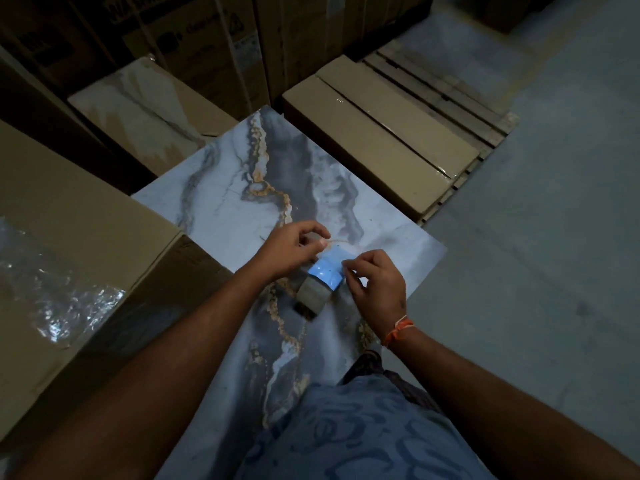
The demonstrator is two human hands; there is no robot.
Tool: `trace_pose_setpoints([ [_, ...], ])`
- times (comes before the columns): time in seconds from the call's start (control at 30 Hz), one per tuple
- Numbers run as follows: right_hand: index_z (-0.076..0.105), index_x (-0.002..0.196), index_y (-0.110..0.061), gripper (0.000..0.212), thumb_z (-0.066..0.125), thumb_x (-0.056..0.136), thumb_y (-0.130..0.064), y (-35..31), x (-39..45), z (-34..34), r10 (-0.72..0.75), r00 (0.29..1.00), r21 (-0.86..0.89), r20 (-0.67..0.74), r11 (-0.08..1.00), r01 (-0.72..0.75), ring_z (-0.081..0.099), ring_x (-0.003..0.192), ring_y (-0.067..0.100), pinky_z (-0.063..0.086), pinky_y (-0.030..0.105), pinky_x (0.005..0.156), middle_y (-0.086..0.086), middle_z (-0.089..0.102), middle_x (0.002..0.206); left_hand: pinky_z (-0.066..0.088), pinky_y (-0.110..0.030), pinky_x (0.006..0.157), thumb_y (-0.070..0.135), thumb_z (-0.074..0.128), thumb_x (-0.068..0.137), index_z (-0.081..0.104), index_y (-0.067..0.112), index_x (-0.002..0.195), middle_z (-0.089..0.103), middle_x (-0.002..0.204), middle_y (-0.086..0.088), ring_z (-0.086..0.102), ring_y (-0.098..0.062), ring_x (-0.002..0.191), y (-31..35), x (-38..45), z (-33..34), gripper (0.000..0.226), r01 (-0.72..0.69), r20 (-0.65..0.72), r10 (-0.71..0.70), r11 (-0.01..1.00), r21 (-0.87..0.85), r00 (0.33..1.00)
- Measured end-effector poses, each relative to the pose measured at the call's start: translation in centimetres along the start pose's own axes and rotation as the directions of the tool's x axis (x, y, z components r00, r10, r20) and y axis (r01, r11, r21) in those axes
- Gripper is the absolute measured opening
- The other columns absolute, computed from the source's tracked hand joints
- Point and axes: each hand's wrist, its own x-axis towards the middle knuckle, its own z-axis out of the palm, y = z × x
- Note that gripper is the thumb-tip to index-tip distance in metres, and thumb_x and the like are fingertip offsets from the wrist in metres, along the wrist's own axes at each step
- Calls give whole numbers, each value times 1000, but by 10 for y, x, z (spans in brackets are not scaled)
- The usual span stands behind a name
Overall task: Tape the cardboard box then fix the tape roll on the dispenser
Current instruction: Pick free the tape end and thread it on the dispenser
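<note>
A roll of clear glossy packing tape (309,295) is held above the marble-patterned surface, its loose end (325,271) peeled out and shining pale blue. A brown cardboard box (69,216) sits left.

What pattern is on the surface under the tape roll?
Marble pattern: white and grey-blue swirls with gold-orange veins, seen in the head view beneath the tape roll.

I can't make out one whole word anywhere. The tall dark cartons (194,46) stacked at the back carry large printed letters, a round logo, a warning triangle and a small white label, but all of it is too dim and blurred for me to read. Nothing is printed on the tape roll (311,294) that I can see, nor on the box (69,216) to my left.
</note>
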Motion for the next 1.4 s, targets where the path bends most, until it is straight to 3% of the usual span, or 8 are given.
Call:
trace_pose_setpoints([
  [0.13, 79, 93, -14, 10, 75, 86, -19, -6, -3, 2, 34, 999, 80, 38, 996, -37, 61, 74, 14, 49, 22, 68, 2, 62, 88, 62, -51, 85, 29, 58, 103, 66, 25, 115, 72, 104, -15, 72, -29, 92, 0, -1, 1, 16, 132, 177, -108, 983, -129, 978],
  [0.3, 80, 94, -18, 11, 75, 85, -21, -7, -3, 3, 95, 991, 119, 95, 987, -106, 57, 74, 4, 39, 7, 69, -1, 63, 89, 56, -21, 61, 23, 56, 105, 69, 11, 121, 68, 101, -6, 66, -15, 81, 5, -1, 4, 23, 225, 261, -197, 971, -82, 945],
  [0.53, 81, 94, -19, 12, 75, 83, -18, -8, -6, 4, 114, 988, 154, 102, 980, -129, 53, 75, -10, 38, 3, 70, -3, 63, 89, 51, -28, 60, 24, 66, 99, 78, 11, 106, 75, 103, -22, 67, -25, 83, 6, 4, 10, 19, 245, 171, -222, 962, -124, 960],
  [0.7, 81, 95, -19, 12, 75, 84, -18, -10, -8, 4, 106, 990, 187, 98, 975, -123, 56, 77, 1, 40, 6, 70, -3, 62, 89, 53, -23, 54, 26, 76, 92, 79, 10, 100, 74, 74, 3, 68, -13, 70, 4, 4, 11, 18, 242, 155, -224, 965, -104, 962],
  [0.93, 80, 90, -21, 8, 73, 86, -21, -15, -13, 2, 193, 976, 261, 101, 942, -213, 60, 80, 6, 45, 15, 68, -2, 63, 87, 48, -13, 47, 12, 75, 92, 79, 4, 102, 71, 65, 7, 66, 4, 55, 3, 1, 12, 14, 262, 153, -241, 956, -133, 958],
  [1.13, 71, 83, -20, 5, 70, 88, -18, -21, -16, 4, 614, 765, 617, 194, 529, -582, 61, 73, 8, 50, 29, 71, -5, 67, 81, 53, -21, 57, 15, 79, 89, 81, 12, 100, 76, 81, -6, 69, -15, 73, -2, 0, 15, 11, 321, 138, -299, 928, -190, 944],
  [1.3, 73, 90, -17, 5, 69, 89, -14, -22, -11, 4, 653, 692, 701, 307, 337, -629, 59, 67, 7, 47, 25, 63, 0, 65, 81, 54, -16, 51, 9, 76, 91, 80, 5, 108, 78, 93, -19, 72, -22, 80, 2, -8, 27, 18, 298, 74, -288, 930, -215, 955],
  [1.4, 75, 90, -15, 7, 71, 85, -14, -25, -8, 6, 642, 689, 726, 336, 290, -624, 70, 87, 29, 58, 37, 78, 16, 74, 93, 64, -35, 81, 9, 76, 90, 81, 9, 105, 80, 100, -19, 77, -31, 98, -1, -9, 32, 16, 273, 37, -272, 932, -236, 961],
])
